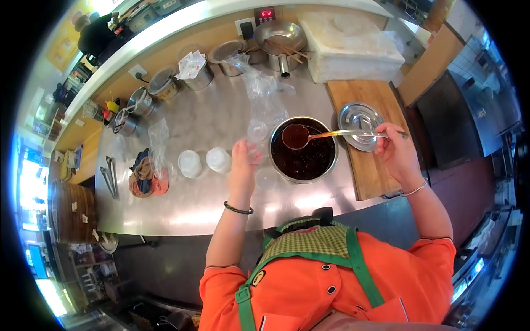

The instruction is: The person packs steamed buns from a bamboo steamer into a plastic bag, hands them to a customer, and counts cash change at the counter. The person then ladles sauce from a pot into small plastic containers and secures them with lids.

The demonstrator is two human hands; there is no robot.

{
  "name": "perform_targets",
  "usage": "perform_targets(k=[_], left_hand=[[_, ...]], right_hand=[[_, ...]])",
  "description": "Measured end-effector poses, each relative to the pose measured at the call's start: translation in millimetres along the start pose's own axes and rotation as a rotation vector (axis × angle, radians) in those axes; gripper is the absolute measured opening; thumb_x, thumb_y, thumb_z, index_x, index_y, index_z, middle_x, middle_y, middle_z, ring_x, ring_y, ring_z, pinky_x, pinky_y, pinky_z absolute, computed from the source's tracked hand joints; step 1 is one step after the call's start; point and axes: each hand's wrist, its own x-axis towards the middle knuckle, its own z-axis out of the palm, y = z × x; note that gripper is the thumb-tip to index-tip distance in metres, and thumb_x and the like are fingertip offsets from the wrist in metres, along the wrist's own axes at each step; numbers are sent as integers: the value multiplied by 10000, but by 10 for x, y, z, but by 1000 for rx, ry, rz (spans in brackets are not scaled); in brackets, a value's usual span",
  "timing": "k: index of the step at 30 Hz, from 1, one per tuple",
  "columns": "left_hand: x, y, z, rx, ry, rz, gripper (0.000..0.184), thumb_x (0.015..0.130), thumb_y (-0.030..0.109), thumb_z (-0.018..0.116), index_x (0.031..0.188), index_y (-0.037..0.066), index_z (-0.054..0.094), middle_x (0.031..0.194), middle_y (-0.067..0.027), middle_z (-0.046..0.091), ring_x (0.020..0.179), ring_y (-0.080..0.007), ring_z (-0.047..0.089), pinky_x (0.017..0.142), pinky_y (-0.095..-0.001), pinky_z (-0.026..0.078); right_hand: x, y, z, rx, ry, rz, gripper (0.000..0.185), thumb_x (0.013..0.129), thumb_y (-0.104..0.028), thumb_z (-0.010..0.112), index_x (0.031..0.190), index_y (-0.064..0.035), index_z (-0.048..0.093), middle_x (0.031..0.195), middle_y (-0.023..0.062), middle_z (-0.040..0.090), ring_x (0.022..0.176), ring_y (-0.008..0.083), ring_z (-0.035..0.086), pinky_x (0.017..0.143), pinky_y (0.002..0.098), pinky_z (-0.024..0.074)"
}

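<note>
A long-handled ladle point(296, 136) full of dark red-brown liquid is over a round steel pot point(304, 180) of dark liquid. My right hand point(396, 148) is closed on the far end of its handle, above a steel lid point(359, 122) lying on a wooden board point(375, 171). My left hand point(243, 163) is raised left of the pot, beside a clear cup point(257, 131); whether the fingers hold something clear is hard to make out. Another clear round piece point(266, 179) lies near the pot. Two white tubs point(190, 164) stand further left.
Along the back stand a steel pan point(280, 37) with chopsticks, several lidded pots point(163, 83) and a white foam box point(353, 49). Plastic bags point(264, 91), cloths point(144, 179) and metal tongs point(110, 179) lie on the steel table. A person point(95, 34) is beyond the counter.
</note>
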Motion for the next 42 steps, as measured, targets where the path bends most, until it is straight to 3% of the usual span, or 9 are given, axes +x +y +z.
perform_targets(k=[4,6,16,21,28,33,35,38,42], left_hand=[[81,-128,314,-63,-73,-135,469,939,395,359,1242,37,363,1161,-173,490,967,-274,542,858,-375,441],[91,-227,509,-479,-229,-353,497,942,409,334,1267,33,341,1212,-188,464,1049,-297,503,888,-398,431],[8,-215,818,-588,-395,-336,524,947,438,275,1263,29,364,1199,-154,481,1056,-303,506,910,-405,441],[46,-342,822,-765,-348,-398,519,941,447,295,1230,31,407,1164,-154,507,1029,-301,520,889,-423,454],[10,-208,738,-708,-362,-388,496,949,419,296,1252,33,373,1194,-162,489,1045,-304,522,882,-404,466],[-3,-257,657,-701,-330,-362,534,941,439,302,1265,18,357,1195,-172,488,1045,-313,520,891,-397,460],[-37,-226,636,-708,-313,-341,553,939,449,297,1272,10,347,1195,-181,485,1043,-326,518,897,-406,454],[-30,-257,561,-729,-284,-329,554,940,445,296,1254,-7,358,1192,-185,485,1052,-329,510,907,-416,446],[-103,-140,458,-644,-248,-336,528,946,416,300,1211,-33,386,1194,-185,479,1077,-334,486,923,-429,430]], right_hand=[[-41,-233,78,13,-9,-9,217,919,-201,441,949,-18,553,709,29,514,645,105,486,608,238,422],[-73,-267,86,9,-41,-32,221,925,-198,433,952,-12,550,720,34,517,658,108,488,625,242,420],[-327,-119,39,-222,-96,-259,221,931,-180,423,955,1,548,763,50,539,698,113,497,659,245,404],[-541,-164,22,-766,-184,-529,170,898,-95,420,940,-9,560,773,72,551,709,152,512,667,274,402],[-612,-247,234,-1083,-624,-884,170,747,-2,516,905,-29,571,719,96,548,646,258,526,586,331,411],[-641,-57,98,-1087,-568,-789,122,805,-49,517,918,-33,559,721,76,535,651,225,524,612,313,419],[-615,123,39,-539,-159,-484,132,894,-121,463,939,-26,542,746,54,525,654,164,511,628,292,423],[-521,125,42,-58,8,-306,212,940,-194,412,956,-19,529,780,44,523,676,124,501,639,268,424],[-552,188,-45,-24,71,-311,215,935,-208,431,946,-19,534,778,44,524,696,120,507,642,251,417]])
